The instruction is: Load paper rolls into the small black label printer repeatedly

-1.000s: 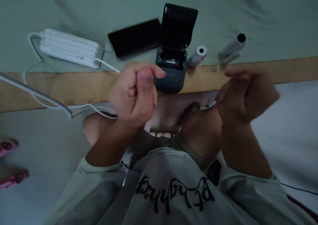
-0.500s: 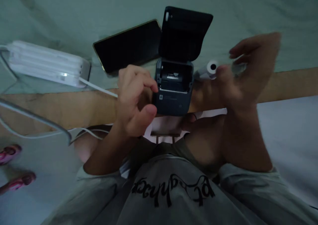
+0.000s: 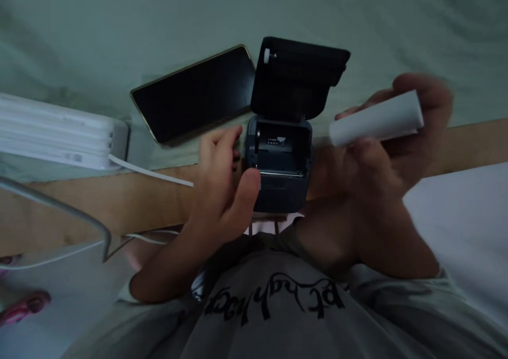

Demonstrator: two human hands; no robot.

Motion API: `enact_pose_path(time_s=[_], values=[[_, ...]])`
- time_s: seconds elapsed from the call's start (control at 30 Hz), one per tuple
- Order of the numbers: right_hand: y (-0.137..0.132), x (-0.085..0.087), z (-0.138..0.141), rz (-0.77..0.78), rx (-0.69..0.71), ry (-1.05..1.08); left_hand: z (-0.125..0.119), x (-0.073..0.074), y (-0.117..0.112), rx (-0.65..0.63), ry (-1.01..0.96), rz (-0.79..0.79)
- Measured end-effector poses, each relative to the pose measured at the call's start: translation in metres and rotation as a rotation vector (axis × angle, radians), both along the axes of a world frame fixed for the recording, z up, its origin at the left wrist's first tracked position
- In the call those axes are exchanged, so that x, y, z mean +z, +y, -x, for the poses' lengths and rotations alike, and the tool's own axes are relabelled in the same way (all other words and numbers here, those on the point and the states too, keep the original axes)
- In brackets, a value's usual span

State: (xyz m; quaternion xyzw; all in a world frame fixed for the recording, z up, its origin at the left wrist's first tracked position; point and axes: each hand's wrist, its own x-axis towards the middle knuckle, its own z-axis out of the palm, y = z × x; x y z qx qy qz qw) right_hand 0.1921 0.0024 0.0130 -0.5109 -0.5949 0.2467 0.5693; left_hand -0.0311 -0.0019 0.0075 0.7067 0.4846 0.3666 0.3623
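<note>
Worktop [image 3: 162,198]: we see its bare wooden edge in dim light, with one green cloth [image 3: 119,42] spread beyond both hands.
Right hand [image 3: 383,171]: closed around a white paper roll [image 3: 377,118], thumb below and fingers behind, a little blurred. Half a second ago we saw this hand with nothing in its grip; now the roll is up off the cloth, so we judge the picking-up done and this hand occupied.
Left hand [image 3: 218,187]: half open, gripping nothing, thumb over the near left edge of the printer [image 3: 280,198]; we cannot tell whether it touches.
Printer: one, between our two hands, its single lid [image 3: 297,81] standing open as it did a second ago; we see no roll in its bay.
Roll count: one shows, in the right hand. Two stood near that hand a second ago; we cannot tell which one this is, nor where the other is.
Phone [image 3: 194,94]: one, dark-screened, beyond the left hand.
Power strip [image 3: 59,131]: one, well left of the left hand.
Cords: at least two, one white cord [image 3: 154,176] running toward the left hand, one grey cord [image 3: 67,205] nearer us.
Pink shoes [image 3: 27,306]: two, on the floor, far left of the left hand.
</note>
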Motion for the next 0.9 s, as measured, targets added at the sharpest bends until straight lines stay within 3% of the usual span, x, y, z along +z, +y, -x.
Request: enact_pose_path(time_s=[0.1, 0.23, 0.37, 0.53, 0.7, 0.8, 0.9], values=[[-0.004, -0.005, 0.024, 0.067, 0.081, 0.091, -0.004, 0.007, 0.003, -0.097, 0.141, 0.036], [-0.008, -0.014, 0.045, 0.137, 0.045, 0.067, -0.011, 0.01, 0.002, -0.107, 0.199, 0.067], [-0.009, -0.011, 0.054, 0.144, -0.002, 0.041, -0.017, 0.002, -0.006, -0.031, -0.004, 0.048], [-0.01, 0.002, 0.06, 0.199, 0.098, 0.016, -0.013, -0.017, -0.009, 0.046, -0.271, 0.081], [-0.008, 0.004, 0.062, 0.07, 0.155, 0.053, -0.007, -0.033, 0.001, -0.128, -0.692, 0.27], [-0.004, 0.003, 0.06, -0.033, 0.157, -0.019, -0.006, -0.03, 0.007, -0.15, -0.749, 0.431], [0.0, 0.004, 0.049, -0.112, 0.069, -0.245, -0.007, -0.026, 0.01, -0.102, -0.718, 0.511]])
